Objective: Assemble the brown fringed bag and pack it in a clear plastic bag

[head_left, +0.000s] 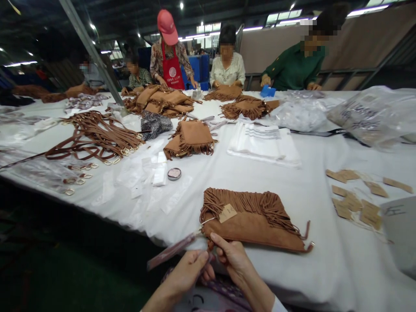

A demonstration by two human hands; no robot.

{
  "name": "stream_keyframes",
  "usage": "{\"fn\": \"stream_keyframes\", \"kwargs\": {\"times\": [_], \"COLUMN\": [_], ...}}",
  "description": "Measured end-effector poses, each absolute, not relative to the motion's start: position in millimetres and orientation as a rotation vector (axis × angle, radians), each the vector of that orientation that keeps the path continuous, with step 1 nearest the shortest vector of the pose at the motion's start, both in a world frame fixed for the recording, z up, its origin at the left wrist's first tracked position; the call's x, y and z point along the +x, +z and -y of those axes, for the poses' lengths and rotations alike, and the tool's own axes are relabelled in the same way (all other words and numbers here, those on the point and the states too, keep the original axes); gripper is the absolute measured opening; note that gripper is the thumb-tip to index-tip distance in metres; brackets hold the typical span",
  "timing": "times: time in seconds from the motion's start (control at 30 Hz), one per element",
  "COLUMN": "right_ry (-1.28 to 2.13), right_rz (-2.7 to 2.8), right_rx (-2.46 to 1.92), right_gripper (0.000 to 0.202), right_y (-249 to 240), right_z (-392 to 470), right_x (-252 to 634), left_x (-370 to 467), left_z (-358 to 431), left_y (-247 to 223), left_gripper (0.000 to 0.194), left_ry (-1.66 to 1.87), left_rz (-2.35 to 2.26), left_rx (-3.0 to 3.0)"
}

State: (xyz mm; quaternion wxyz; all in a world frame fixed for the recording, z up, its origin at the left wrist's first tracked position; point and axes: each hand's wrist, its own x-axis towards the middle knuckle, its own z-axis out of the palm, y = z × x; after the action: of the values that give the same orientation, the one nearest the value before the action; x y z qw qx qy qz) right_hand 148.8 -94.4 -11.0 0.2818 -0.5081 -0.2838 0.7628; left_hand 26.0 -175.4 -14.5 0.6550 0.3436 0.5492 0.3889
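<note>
Straps: pile of brown straps (97,136) with metal buckles, left of frame on the white table (325,251); a few loose buckles lie nearer the table's edge.
Packets: small clear packets (152,173) and white slips, centre-left, beside a round tin (174,173).
Left hand: left hand (190,271), bottom centre, fingers curled narrow, pinching the near end of a thin plastic-sleeved strip (172,251); the strip runs from lower left up toward the bag's left corner.
Right hand: right hand (232,258), bottom centre, just right of the left hand, fingers closed on the lower left corner of the fringed bag (256,223); thumb rests on the bag's near edge.
Fringed bag: tan suede, lies flat on the table at lower centre, fringe across its upper half, a paper tag (227,212) on the fringe at its left end, a short strap end with a ring at its right corner.
Second bag: a like tan fringed bag (190,138), mid-frame, well apart from the hands.
White sheets: folded stack (263,143) right of centre.
Card tags: brown card tags (354,201) scattered at right.
Plastic bags: clear bags (370,112), upper right.
Other people: several people at the table's far side, top of frame, hands on more tan bags (162,102).
</note>
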Motion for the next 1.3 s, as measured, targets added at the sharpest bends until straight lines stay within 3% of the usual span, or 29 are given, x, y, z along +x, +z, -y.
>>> {"fn": "stream_keyframes", "kwargs": {"times": [0.47, 0.63, 0.73, 0.87, 0.97, 1.3], "right_ry": [1.984, 2.009, 1.988, 2.004, 2.030, 2.057], "right_rz": [0.803, 0.791, 0.820, 0.789, 0.762, 0.792], "right_rx": [-1.333, -1.312, -1.328, -1.315, -1.301, -1.254], "right_gripper": [0.053, 0.056, 0.052, 0.052, 0.051, 0.048], "right_y": [-15.8, -16.8, -17.9, -18.4, -19.5, -18.6], "right_z": [96.3, 96.2, 95.4, 94.6, 94.6, 94.7], "right_x": [148.4, 149.1, 150.7, 152.1, 152.7, 155.6], "left_x": [42.5, 45.5, 41.7, 33.1, 30.1, 40.5], "left_z": [153.3, 148.0, 152.9, 164.7, 171.2, 171.7], "left_y": [-17.0, -18.5, -11.2, 2.6, 1.1, -29.0], "left_gripper": [0.049, 0.056, 0.058, 0.040, 0.038, 0.054], "left_ry": [0.979, 1.016, 1.039, 1.063, 1.057, 0.982], "left_rz": [-1.486, -1.454, -1.313, -0.971, -0.899, -1.385], "left_rx": [0.887, 0.803, 0.578, 0.384, 0.339, 0.575]}}
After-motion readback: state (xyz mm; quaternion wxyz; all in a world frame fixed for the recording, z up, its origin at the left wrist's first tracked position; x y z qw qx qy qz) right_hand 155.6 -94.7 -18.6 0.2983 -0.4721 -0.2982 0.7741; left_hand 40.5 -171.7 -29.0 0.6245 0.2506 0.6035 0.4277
